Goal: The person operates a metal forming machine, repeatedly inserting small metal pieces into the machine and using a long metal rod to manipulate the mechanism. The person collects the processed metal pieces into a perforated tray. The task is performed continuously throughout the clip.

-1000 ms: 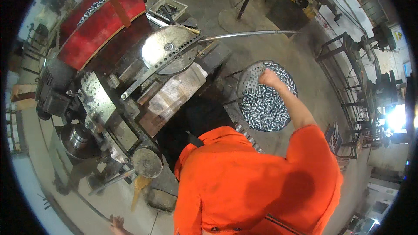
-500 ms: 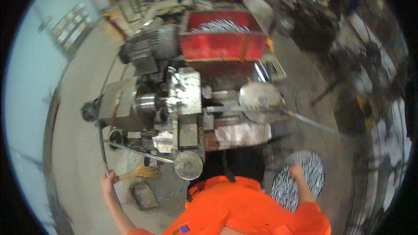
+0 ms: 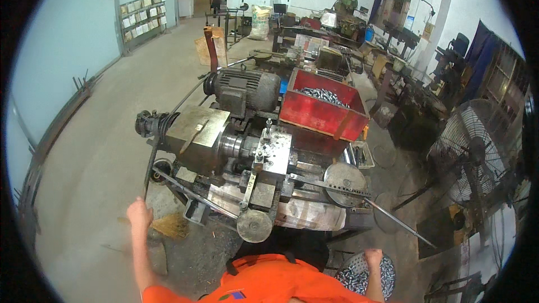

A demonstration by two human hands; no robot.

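Observation:
My left hand (image 3: 139,213) is closed around the lower part of a long dark rod (image 3: 149,171), which slants up beside the headstock of a small metal lathe (image 3: 196,132). My right hand (image 3: 373,257) is a closed fist over a round basket (image 3: 343,274) of short shiny metal pieces (image 3: 359,281); anything inside its fingers is hidden. Between my arms, the lathe carries a shiny chuck (image 3: 230,145), a tool block (image 3: 275,148) and a round disc (image 3: 254,226) at its front. Another disc (image 3: 343,182) with a perforated bar across it sits at the right.
Behind the lathe are a motor (image 3: 247,91) and a red box (image 3: 320,118) holding many metal pieces. A long bar (image 3: 401,223) juts out rightward. A large fan (image 3: 474,148) stands at the right. A straw broom (image 3: 170,225) lies near my left hand. Far back, a person (image 3: 215,1) stands.
My view has tilted up, bringing the far room into sight and blurring less. My left hand stays on the rod. My right fist stays over the basket, now nearer its far rim.

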